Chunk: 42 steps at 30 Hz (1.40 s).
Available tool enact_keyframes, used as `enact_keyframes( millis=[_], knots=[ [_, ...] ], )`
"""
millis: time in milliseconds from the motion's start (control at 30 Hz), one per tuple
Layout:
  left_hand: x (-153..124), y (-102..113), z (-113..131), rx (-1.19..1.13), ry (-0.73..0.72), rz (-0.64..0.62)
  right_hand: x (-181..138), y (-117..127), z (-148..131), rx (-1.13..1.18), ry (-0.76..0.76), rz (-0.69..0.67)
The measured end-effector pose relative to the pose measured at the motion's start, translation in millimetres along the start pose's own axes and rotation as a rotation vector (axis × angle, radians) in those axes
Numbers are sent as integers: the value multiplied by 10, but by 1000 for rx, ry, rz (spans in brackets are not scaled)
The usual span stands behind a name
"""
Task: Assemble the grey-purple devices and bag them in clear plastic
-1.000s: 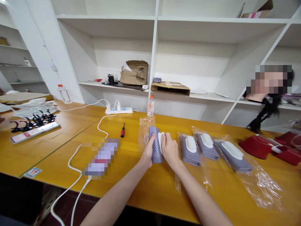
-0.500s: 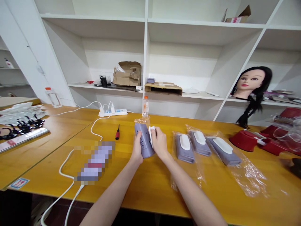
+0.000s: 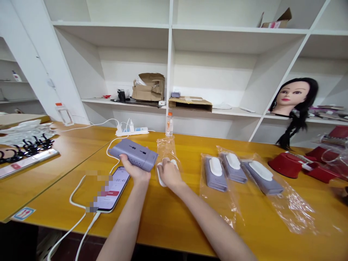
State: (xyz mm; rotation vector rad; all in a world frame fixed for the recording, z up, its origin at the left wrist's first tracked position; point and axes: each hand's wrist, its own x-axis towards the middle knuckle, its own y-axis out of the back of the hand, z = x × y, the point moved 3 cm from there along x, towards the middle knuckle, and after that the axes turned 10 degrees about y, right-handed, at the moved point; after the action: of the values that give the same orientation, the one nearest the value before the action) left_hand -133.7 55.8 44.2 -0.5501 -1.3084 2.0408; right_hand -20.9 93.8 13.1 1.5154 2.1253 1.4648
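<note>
Since 0.5 s ago the grey unit has swung left and the white cap has come away from it. Just above the phone, my left hand is clenched around the grey unit, holding it flat in the air, clear of the worktop. Right of the phone, my right hand curls over the white cap, which rests on the worktop. Farther right of the phone lie 3 bagged units. I judge the step in hand to be parting cap from body. The next move calls for a firm left grip and a steady right hand.
</note>
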Motion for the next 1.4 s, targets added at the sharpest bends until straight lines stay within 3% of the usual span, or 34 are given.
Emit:
enact_keyframes(
  millis=[133, 233, 367, 567, 667, 900, 1133, 1400],
  knots=[
    [-52, -17, -20, -15, 77, -20, 14, -177, -167, -18, 15, -77],
    [-80, -28, -45, -9, 137, -44, 10, -124, -144, 27, 28, -66],
    [-119, -44, -139, 73, 291, -112, -7, 131, 63, 151, 52, -5],
    [-345, -86, -453, 193, 777, -376, -127, 568, 408, 358, 3, 80],
    [-447, -80, -552, 223, 868, -463, -266, 719, 408, 511, 12, 84],
    [-544, -71, -622, 263, 896, -560, -569, 736, 308, 1033, -126, -135],
    [-494, -72, -593, 200, 741, -482, -636, 542, 238, 1179, -225, -273],
    [-578, -67, -579, 211, 712, -599, -676, 488, 274, 1309, -375, -465]
  ],
)
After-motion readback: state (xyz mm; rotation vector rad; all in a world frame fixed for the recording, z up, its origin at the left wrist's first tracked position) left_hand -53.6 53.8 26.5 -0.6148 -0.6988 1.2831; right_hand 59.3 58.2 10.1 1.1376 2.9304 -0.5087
